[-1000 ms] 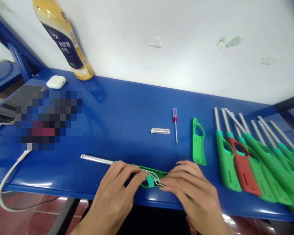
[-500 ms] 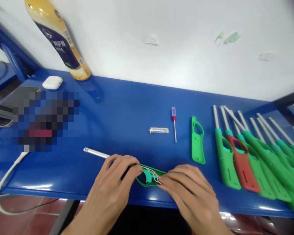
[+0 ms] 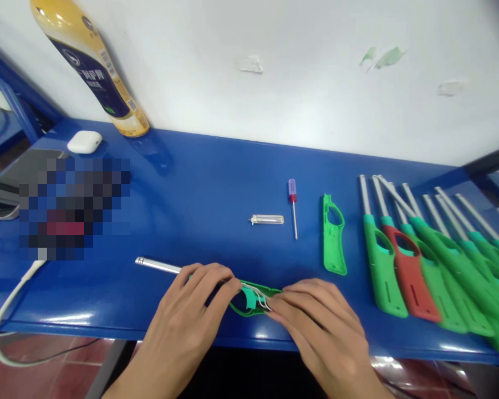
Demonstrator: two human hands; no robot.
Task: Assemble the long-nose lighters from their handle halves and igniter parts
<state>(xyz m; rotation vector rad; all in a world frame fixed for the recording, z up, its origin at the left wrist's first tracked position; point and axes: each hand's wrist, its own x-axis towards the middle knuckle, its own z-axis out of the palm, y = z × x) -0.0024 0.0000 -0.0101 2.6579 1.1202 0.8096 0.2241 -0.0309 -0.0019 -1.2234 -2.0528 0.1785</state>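
An opened long-neck gas lighter (image 3: 249, 299) lies at the table's front edge, its metal tube (image 3: 158, 266) pointing left. White wires run through its green half shell, beside the teal trigger. My left hand (image 3: 197, 310) is closed around the front of the handle, near the tube, covering that part. Fingertips of my right hand (image 3: 322, 327) press together over the rear of the handle, where the wires end; what lies beneath them is hidden. Beyond the hands are a clear fuel tank (image 3: 267, 219), a purple-handled screwdriver (image 3: 292, 194) and a loose green half shell (image 3: 333, 244).
Several assembled lighters, mostly green with one red (image 3: 411, 271), lie piled at the right. A yellow bottle (image 3: 95, 72) stands against the wall at back left. A white earphone case (image 3: 84, 142), a blurred object and a white cable (image 3: 2, 310) are at the left.
The view has shifted slightly, so the table items appear a little further left. Both hands stay at the lighter, with the right fingers barely moved over the wires.
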